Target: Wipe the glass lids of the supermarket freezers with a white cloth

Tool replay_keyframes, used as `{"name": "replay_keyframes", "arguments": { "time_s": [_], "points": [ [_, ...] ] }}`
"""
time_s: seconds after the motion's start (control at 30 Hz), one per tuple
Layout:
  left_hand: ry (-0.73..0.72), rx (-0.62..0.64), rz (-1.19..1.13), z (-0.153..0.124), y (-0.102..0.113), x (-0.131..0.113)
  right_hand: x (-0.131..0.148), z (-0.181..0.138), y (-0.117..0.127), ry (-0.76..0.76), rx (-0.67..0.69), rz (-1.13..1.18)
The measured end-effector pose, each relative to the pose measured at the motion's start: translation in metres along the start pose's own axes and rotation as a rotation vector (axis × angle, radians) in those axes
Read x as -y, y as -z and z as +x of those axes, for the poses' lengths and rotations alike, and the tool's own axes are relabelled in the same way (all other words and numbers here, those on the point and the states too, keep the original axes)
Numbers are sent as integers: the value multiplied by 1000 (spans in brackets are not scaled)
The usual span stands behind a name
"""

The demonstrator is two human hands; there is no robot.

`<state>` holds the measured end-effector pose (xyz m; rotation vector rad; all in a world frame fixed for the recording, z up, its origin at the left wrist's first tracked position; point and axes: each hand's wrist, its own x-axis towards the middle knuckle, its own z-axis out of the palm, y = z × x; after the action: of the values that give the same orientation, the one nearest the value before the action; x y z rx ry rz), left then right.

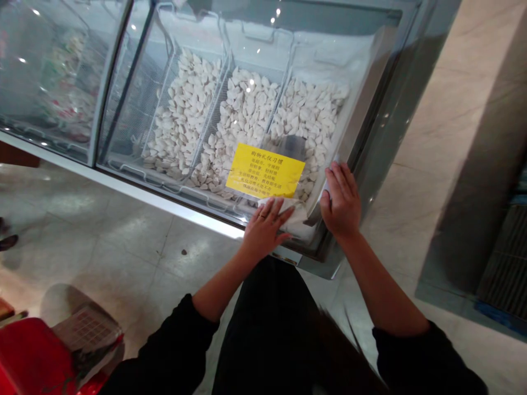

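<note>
My left hand (264, 226), with a ring on one finger, presses a white cloth (297, 213) flat against the glass lid (197, 131) of a chest freezer. Its fingers are spread over the cloth, just below a yellow sign (267, 169) with printed Chinese text. My right hand (342, 198) rests on the lid's right edge, fingers stretched out, apart from the cloth. Under the glass, several wire baskets (214, 112) hold white dumplings (247, 104). What lies under my left palm is hidden.
To the left, another freezer section (68, 93) holds bagged goods, blurred by the glass. A red container (35, 356) and a pale plastic basket (88, 328) stand on the tiled floor (135, 230) at lower left. A dark rack (504, 258) is at the right.
</note>
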<state>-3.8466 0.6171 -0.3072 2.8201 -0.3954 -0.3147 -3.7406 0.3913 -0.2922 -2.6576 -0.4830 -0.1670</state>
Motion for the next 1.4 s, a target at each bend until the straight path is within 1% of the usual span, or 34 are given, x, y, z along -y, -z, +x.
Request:
{"name": "replay_keyframes", "arguments": {
  "time_s": [0.03,0.13,0.17,0.2,0.23,0.3,0.37,0.4,0.43,0.47,0.53,0.6,0.63,0.67,0.7,0.77,0.8,0.83,0.87,0.9,0.93,1.0,1.03,1.1,1.13,1.17,1.2,1.23,1.27,1.33,1.37,1.4],
  "points": [
    [54,-34,-2,9,3,6,1,2,1,-10,1,-8],
    [296,-149,-5,34,9,23,6,17,2,-39,-5,-29],
    [330,-160,-5,38,9,25,9,27,2,-44,-11,-33],
    [318,-149,-3,40,8,23,13,39,3,-49,-13,-33],
    [266,-121,0,39,6,19,16,52,4,-56,-12,-32],
    [87,-44,11,35,3,10,23,81,6,-85,3,-27],
    [-87,25,21,32,3,10,27,106,8,-137,26,-24],
    [-119,40,26,33,6,15,28,115,9,-167,33,-25],
    [-101,39,31,37,10,23,29,122,8,-197,38,-28],
    [-34,20,35,42,15,32,29,127,8,-221,43,-31],
    [196,-52,36,57,25,48,29,130,6,-247,54,-44],
    [414,-110,27,72,27,53,28,129,4,-260,59,-62],
    [463,-114,19,77,26,49,27,128,4,-271,57,-68],
    [455,-98,12,80,22,42,27,128,4,-292,51,-72],
    [391,-65,5,81,19,34,26,127,4,-319,43,-73],
    [123,32,-5,81,12,20,26,128,4,-368,32,-68],
    [-26,76,-9,81,12,18,25,129,4,-387,29,-65],
    [-145,104,-12,81,13,20,25,130,4,-400,31,-62],
    [-215,111,-14,84,17,26,25,131,4,-407,37,-61],
    [-225,94,-15,88,23,35,25,131,3,-412,44,-63],
    [-184,60,-16,95,30,46,25,131,3,-413,50,-66],
    [23,-44,-22,113,42,64,24,131,1,-410,59,-75],
    [140,-89,-27,123,47,69,24,130,1,-409,59,-77],
    [340,-146,-36,139,48,67,22,129,0,-413,55,-76],
    [399,-153,-40,145,46,61,22,129,0,-418,54,-71],
    [416,-148,-42,148,44,54,21,129,0,-423,53,-64],
    [383,-134,-44,149,40,47,21,129,0,-426,54,-55],
    [300,-114,-44,148,38,43,21,129,0,-427,55,-45],
    [178,-88,-45,146,37,42,21,129,1,-424,58,-34],
    [-77,-39,-46,144,41,53,21,129,2,-415,65,-20],
    [-149,-29,-47,145,46,63,22,129,2,-411,68,-18],
    [-168,-30,-47,149,51,74,22,129,3,-410,70,-18]
  ]
}}
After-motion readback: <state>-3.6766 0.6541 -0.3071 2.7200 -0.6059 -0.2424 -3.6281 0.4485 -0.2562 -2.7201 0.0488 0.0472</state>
